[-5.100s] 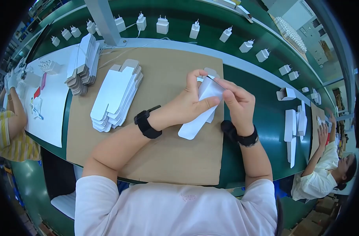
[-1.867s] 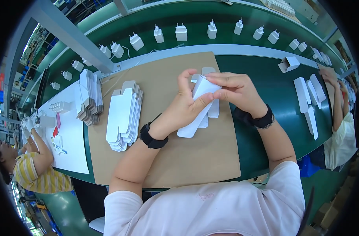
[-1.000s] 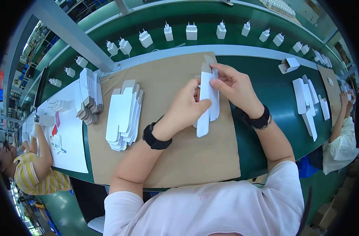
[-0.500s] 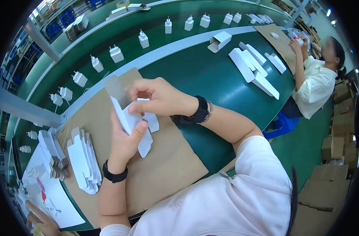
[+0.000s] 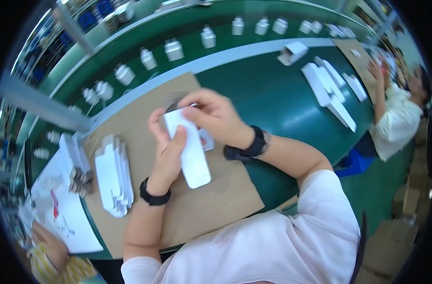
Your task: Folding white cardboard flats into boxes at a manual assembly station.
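Note:
A slim white carton (image 5: 193,161) slants over the brown cardboard sheet (image 5: 225,189), its broad face toward me. My left hand (image 5: 166,156) is closed around its left side, with the thumb lying on the face. At the carton's far end my right hand (image 5: 216,116) is closed on the upper edge, its fingertips beside a greyish flap, slightly blurred. A small white piece (image 5: 207,139) shows beneath the right hand; I cannot tell whether it belongs to the carton. Left of my left forearm lies a stack of flattened white cartons (image 5: 113,177).
White plug chargers (image 5: 173,49) stand in a row on the green conveyor (image 5: 192,45) beyond the pale rail. More white cartons (image 5: 327,87) lie on the green table at right, near a seated co-worker (image 5: 391,113). Another person's arm (image 5: 50,241) reaches in at lower left.
The carton has turned, so its broad face now shows and the far flap is less visible. My right hand has closed in on its upper end. The whole view has shifted.

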A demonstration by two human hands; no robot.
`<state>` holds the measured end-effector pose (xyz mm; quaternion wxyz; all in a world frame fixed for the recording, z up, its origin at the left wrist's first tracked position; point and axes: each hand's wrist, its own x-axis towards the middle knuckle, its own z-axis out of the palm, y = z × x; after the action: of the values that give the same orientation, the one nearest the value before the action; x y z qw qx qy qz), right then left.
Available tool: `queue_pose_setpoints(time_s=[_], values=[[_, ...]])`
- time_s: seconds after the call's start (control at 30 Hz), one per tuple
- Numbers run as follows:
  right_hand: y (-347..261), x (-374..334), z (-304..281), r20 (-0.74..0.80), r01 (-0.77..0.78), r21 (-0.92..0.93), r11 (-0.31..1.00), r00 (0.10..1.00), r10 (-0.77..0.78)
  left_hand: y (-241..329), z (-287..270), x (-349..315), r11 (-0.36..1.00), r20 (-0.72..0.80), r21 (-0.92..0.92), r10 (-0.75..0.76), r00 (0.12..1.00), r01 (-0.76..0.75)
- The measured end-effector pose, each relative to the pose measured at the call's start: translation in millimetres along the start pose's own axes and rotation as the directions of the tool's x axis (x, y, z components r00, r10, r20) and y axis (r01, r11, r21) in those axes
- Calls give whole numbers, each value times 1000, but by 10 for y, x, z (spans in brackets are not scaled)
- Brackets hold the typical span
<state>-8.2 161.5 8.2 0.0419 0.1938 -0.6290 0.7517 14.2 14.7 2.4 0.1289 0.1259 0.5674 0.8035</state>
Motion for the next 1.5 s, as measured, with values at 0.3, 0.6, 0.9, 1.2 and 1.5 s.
queue_pose_setpoints(time_s=[0.3, 0.6, 0.9, 1.2, 1.5], values=[[-242, 143, -206, 156, -193, -118, 974, 965, 210, 114, -200, 29, 983, 197, 173, -89, 976, 55], [-216, 158, -203, 98, -325, -9, 946, 941, 324, 108, -265, 53, 896, 212, 432, 10, 977, -103], [-268, 87, -207, 224, -124, -155, 980, 962, 157, 91, -230, 50, 919, 105, 393, 3, 994, -44], [-775, 223, -1781, 73, -113, -933, -343, 872, -484, -100, -309, 112, 126, -23, 992, 25, 999, 20], [150, 141, -317, 26, -82, -929, 360, 958, 286, -262, -301, 173, 397, -131, 907, -45, 990, 138]])
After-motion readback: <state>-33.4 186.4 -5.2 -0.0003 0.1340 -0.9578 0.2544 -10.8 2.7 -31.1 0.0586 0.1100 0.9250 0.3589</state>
